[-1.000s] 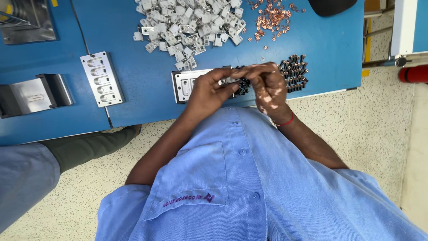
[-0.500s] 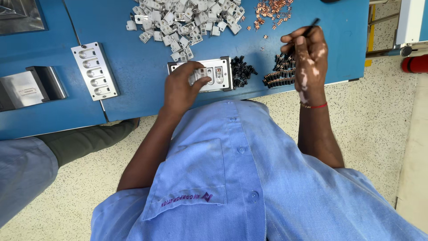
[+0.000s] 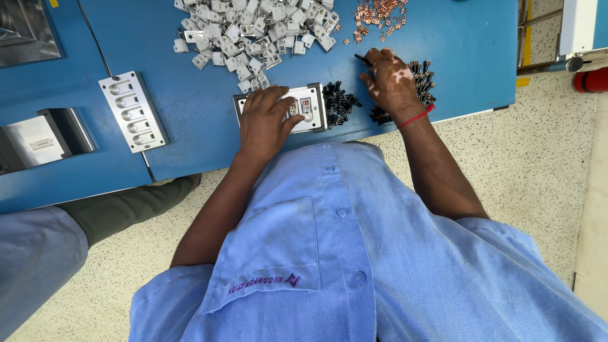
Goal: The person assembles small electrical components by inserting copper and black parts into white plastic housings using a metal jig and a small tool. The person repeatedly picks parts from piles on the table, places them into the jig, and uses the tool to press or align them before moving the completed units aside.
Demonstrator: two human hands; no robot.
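Two hands near table edge [image 3: 443, 117]: left hand [image 3: 263, 120] flat on fixture [image 3: 310, 104], right hand [image 3: 392, 82] pinching screw [image 3: 363, 59].

Bare tabletop [image 3: 443, 44] beyond black screws [image 3: 339, 104].

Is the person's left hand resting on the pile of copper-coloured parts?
No, the left hand lies on the metal fixture plate, far from the copper parts.
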